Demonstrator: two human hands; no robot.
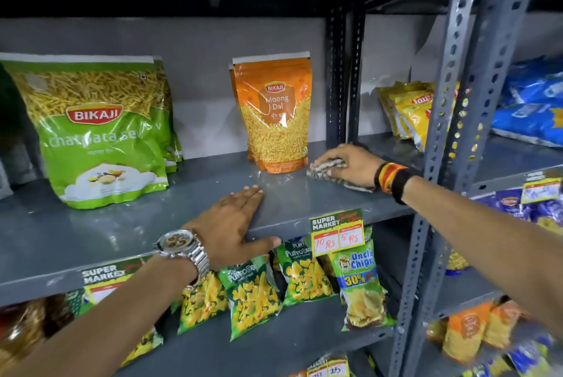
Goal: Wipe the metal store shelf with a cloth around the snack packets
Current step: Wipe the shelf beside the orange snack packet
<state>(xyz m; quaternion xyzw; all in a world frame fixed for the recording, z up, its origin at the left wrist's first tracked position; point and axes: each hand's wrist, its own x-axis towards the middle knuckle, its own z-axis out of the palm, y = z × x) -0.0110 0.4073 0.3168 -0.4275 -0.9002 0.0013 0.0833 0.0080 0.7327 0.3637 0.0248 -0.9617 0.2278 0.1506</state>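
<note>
A grey metal shelf (pixel 128 224) runs across the view at chest height. An orange Moong Dal pouch (pixel 274 114) stands upright near its back right. A big green Bikaji sev packet (pixel 100 133) stands at the left, with more behind it. My right hand (pixel 347 163) presses a crumpled patterned cloth (pixel 323 170) flat on the shelf just right of the orange pouch. My left hand (pixel 234 221) lies flat on the shelf's front edge, fingers spread, thumb hooked over the lip, holding nothing.
Perforated grey uprights (pixel 451 120) bound the shelf at the right; beyond them are yellow packets (pixel 411 111) and blue packets (pixel 530 102). A price tag (pixel 338 232) hangs on the shelf lip. Green puffcorn (pixel 253 297) and chips packets (pixel 362 285) fill the shelf below.
</note>
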